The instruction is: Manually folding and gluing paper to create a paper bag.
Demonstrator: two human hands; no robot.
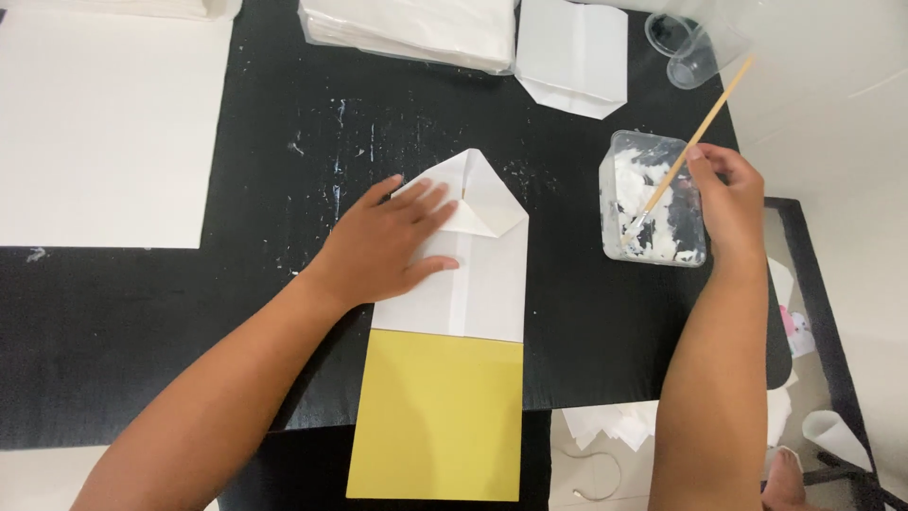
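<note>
Yellow card (437,416) under white bag (473,274); left hand (383,248) flat; right hand (726,189) holding brush (686,156).

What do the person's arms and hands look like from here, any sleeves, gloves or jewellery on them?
Both forearms are bare up to the picture's lower edge, with no sleeves in view. The left hand and right hand wear no gloves, and no rings, watch or bracelets show.
</note>
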